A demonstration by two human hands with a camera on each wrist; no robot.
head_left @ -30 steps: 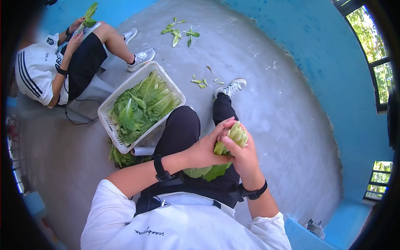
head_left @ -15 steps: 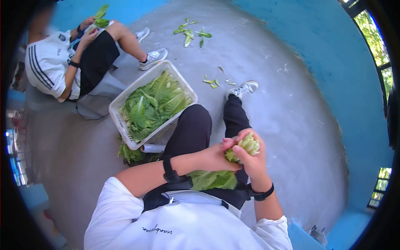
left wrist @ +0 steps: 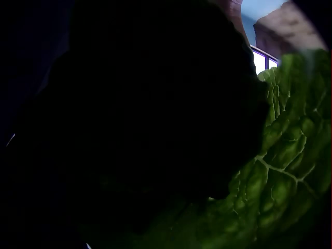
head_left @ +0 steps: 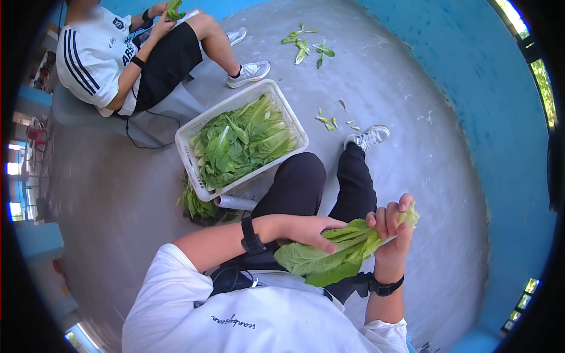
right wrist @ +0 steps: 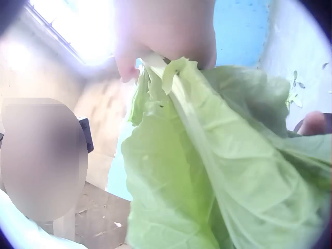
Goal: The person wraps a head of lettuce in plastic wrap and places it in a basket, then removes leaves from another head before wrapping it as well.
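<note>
A head of green leafy lettuce (head_left: 323,259) lies across my lap, its pale stem end up to the right and its broad leaves to the lower left. My right hand (head_left: 391,226) grips the stem end with curled fingers. In the right wrist view the lettuce (right wrist: 202,155) hangs from that hand (right wrist: 171,31), its white midrib showing. My left hand (head_left: 306,230) rests on the leaves with its fingers fairly straight and the thumb spread. The left wrist view is mostly dark, with a veined leaf (left wrist: 282,161) close at the right.
A white plastic basket (head_left: 183,136) heaped with green leaves (head_left: 241,138) stands left of my knee. Beside it are a clear film roll (head_left: 235,203) and more leaves (head_left: 197,200) on the floor. Discarded leaves (head_left: 303,47) lie ahead. Another person (head_left: 100,53) sits left, holding a leafy vegetable (head_left: 174,10).
Both hands were together round the lettuce's pale end; now they are apart, the right at the stem end, the left on the leaves. The lettuce has turned lengthwise. The head view has shifted left.
</note>
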